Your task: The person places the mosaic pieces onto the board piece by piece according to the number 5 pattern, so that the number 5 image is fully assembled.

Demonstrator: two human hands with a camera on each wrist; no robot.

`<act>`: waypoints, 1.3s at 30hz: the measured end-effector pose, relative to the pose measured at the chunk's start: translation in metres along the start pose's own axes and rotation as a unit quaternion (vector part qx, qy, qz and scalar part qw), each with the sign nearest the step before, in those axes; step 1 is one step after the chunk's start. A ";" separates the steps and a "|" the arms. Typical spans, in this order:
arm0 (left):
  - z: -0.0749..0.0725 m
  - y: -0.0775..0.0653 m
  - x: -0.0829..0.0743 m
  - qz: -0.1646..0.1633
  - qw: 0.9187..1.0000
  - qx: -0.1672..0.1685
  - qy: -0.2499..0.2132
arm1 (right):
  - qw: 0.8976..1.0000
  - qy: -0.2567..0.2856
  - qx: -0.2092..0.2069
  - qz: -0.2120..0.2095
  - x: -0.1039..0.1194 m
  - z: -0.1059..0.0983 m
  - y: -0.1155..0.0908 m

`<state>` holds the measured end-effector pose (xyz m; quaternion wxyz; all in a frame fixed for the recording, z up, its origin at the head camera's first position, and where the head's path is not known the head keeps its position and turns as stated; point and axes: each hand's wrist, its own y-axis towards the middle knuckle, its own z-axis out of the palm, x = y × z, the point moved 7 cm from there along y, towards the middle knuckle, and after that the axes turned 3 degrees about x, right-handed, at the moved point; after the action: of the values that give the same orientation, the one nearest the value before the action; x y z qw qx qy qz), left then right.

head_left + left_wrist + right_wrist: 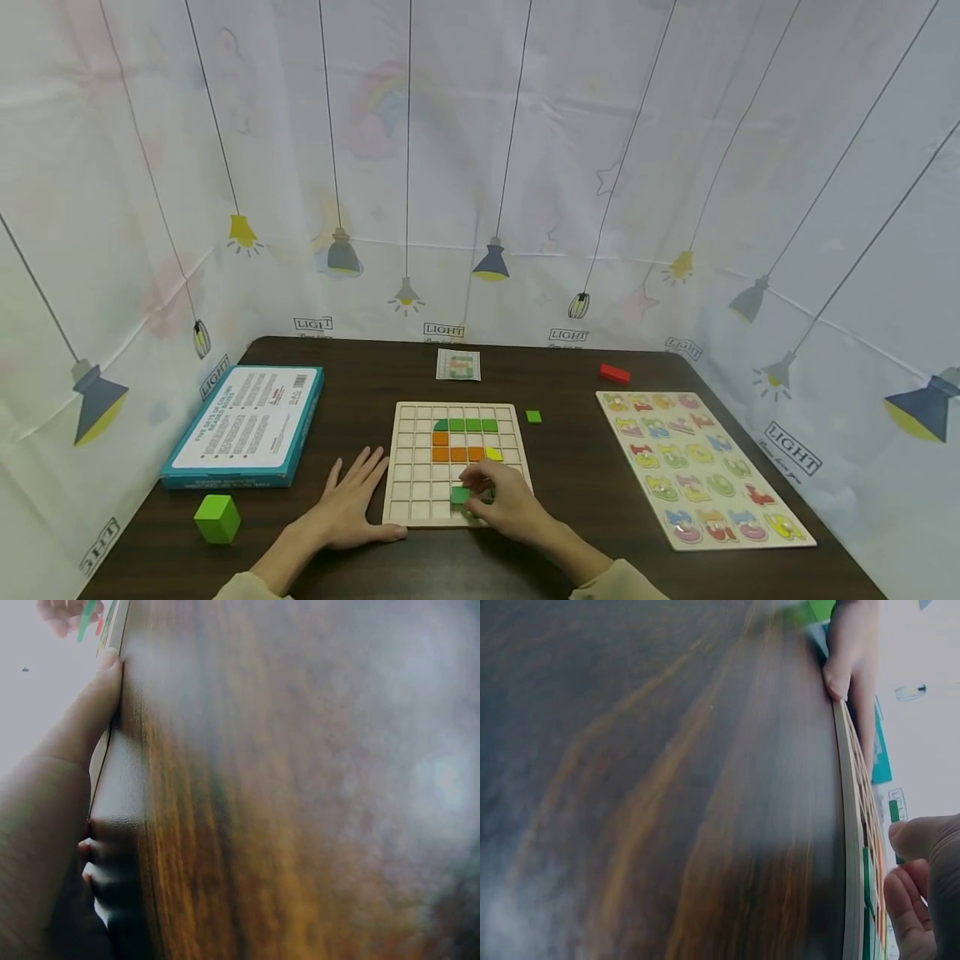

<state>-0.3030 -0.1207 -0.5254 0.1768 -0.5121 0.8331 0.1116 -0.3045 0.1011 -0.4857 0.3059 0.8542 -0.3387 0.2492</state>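
A wooden grid board (423, 481) lies in the middle of the table, with green tiles (472, 425), orange tiles (457, 454) and a yellow tile (493, 454) set in its squares. Above its lower rows my right hand (506, 502) pinches a dark green tile (894, 811) between thumb and fingers. Part of the board's lower right is hidden under that hand. Fingers spread, my left hand (348, 504) rests flat at the board's left side, its thumb (112, 660) along the near edge.
A small green square (533, 417) lies right of the board; a printed card (458, 365) lies behind it. To the left are a blue-and-white box (240, 425) and a green cube (217, 519). On the right are a picture puzzle board (645, 467) and a red block (614, 373).
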 end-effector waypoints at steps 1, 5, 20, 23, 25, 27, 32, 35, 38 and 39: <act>0.000 0.000 0.000 0.000 1.000 0.000 0.000 | 1.000 -0.003 0.001 0.001 0.000 0.000 0.000; -0.001 0.000 -0.002 0.004 1.000 -0.004 -0.006 | 0.999 -0.028 0.021 0.002 0.002 0.000 -0.002; -0.001 -0.001 -0.002 -0.010 1.000 0.009 0.010 | 0.992 -0.106 0.065 -0.017 0.005 0.006 -0.005; 0.000 -0.001 -0.001 -0.011 1.000 0.011 0.013 | 0.992 -0.109 0.065 -0.017 0.005 0.007 -0.006; 0.000 -0.001 -0.001 -0.011 1.000 0.011 0.012 | 0.992 -0.111 0.064 -0.017 0.006 0.007 -0.006; 0.000 -0.001 -0.001 -0.011 1.000 0.011 0.009 | 0.992 -0.104 0.065 -0.017 0.006 0.006 -0.007; 0.001 0.000 0.000 -0.011 1.000 0.012 0.007 | 0.996 -0.078 0.048 0.001 0.002 -0.006 -0.009; -0.001 0.001 0.000 -0.011 1.000 0.011 0.013 | 0.998 -0.061 0.021 0.020 -0.005 -0.020 -0.012; -0.001 0.001 0.000 -0.010 1.000 0.009 0.018 | 0.998 -0.049 -0.005 0.036 -0.012 -0.035 -0.017; -0.001 0.001 0.000 -0.009 1.000 0.009 0.017 | 0.998 -0.050 -0.012 0.040 -0.015 -0.040 -0.019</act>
<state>-0.3039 -0.1211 -0.5249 0.1682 -0.5202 0.8320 0.0940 -0.3086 0.1465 -0.4745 0.2881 0.8477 -0.3906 0.2142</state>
